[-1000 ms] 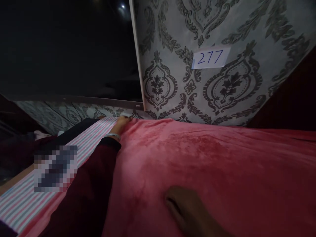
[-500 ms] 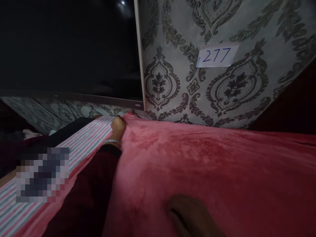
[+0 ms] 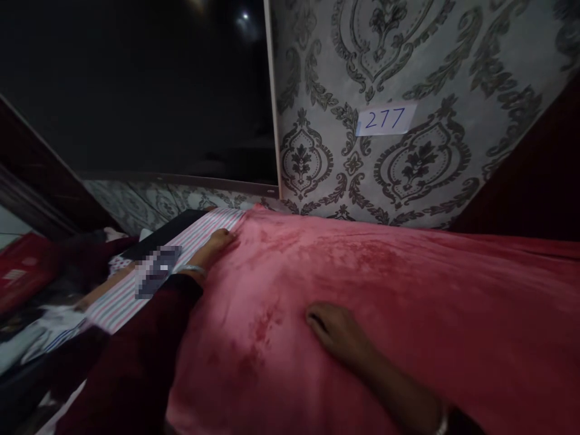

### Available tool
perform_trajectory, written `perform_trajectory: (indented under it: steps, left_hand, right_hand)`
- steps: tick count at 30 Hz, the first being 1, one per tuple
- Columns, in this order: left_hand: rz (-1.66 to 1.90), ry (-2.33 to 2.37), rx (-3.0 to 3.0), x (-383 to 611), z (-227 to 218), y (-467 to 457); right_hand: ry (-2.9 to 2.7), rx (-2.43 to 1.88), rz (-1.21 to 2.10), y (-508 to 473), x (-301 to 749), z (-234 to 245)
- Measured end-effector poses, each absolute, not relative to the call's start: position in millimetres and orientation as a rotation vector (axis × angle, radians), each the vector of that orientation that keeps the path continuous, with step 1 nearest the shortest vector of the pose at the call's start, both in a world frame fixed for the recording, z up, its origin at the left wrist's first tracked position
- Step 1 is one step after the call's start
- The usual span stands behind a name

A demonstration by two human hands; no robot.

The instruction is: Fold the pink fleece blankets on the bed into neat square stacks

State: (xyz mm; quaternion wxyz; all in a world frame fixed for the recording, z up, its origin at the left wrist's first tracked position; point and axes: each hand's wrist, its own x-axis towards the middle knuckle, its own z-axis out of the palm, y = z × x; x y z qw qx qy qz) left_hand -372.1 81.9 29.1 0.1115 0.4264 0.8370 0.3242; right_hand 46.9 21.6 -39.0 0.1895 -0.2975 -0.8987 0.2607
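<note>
A red plush blanket (image 3: 371,266) spreads across the surface before me. My left hand (image 3: 220,238) is closed at its left edge, where the plush meets a striped cloth (image 3: 211,226). The fingertips there are hidden, but the fingers look wrapped round the blanket's border. My right hand (image 3: 335,326) lies on the middle of the blanket, knuckles up and fingers curled in. A dark hollow shows between thumb and fingers, with nothing visible in it. Around that hand the blanket lies without bunching.
A large dark television (image 3: 181,96) hangs close behind the far edge. A paper marked 277 (image 3: 385,119) is stuck to the patterned wall (image 3: 308,151). A blurred-out dark item (image 3: 158,272) lies on the striped cloth. Clothes (image 3: 45,332) and a red item (image 3: 27,272) are at the left.
The view has shifted back and left, showing more of the left side. My left hand has come slightly nearer along the blanket edge. My right forearm now shows; that hand stays curled on the blanket.
</note>
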Motion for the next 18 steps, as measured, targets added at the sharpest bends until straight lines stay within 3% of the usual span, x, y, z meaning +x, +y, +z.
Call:
perform_trajectory:
  steps: [10,18]
  left_hand:
    - [0.697,2.472,1.144,-368.4,29.6,-110.7]
    - [0.626,2.642,1.195,-366.5,16.4,-157.2]
  right_hand:
    - [-2.626,-0.834,0.532,-45.0,79.8,-22.1]
    - [-2.635,-0.964,0.346,-131.5,138.9,-37.9]
